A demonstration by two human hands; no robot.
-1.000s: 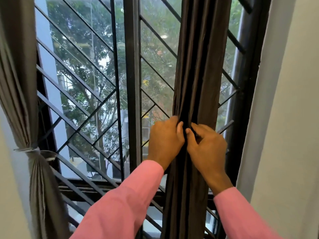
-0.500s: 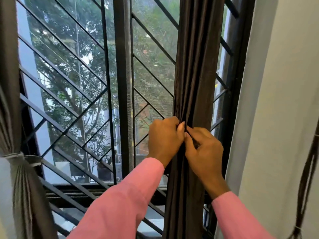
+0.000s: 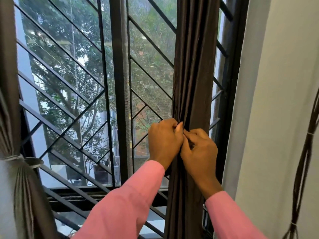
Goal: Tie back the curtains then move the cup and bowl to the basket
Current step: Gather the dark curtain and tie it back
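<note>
A dark brown right curtain [image 3: 193, 66] hangs bunched into a narrow column in front of the window. My left hand [image 3: 164, 142] and my right hand [image 3: 200, 152] meet at its front, fingers closed and pinching the gathered folds at mid height. Whether a tie band is between the fingers is hidden. The left curtain [image 3: 20, 195] hangs at the far left, cinched by a pale tie-back [image 3: 15, 158]. Cup, bowl and basket are not in view.
A black window grille [image 3: 119, 100] with diagonal bars fills the middle, trees beyond it. A pale wall [image 3: 284, 118] stands to the right. Dark cords [image 3: 303, 161] hang along the right edge.
The view has shifted right, bringing the hanging cords into sight. Both hands stay pinched on the right curtain, pressed a little closer together.
</note>
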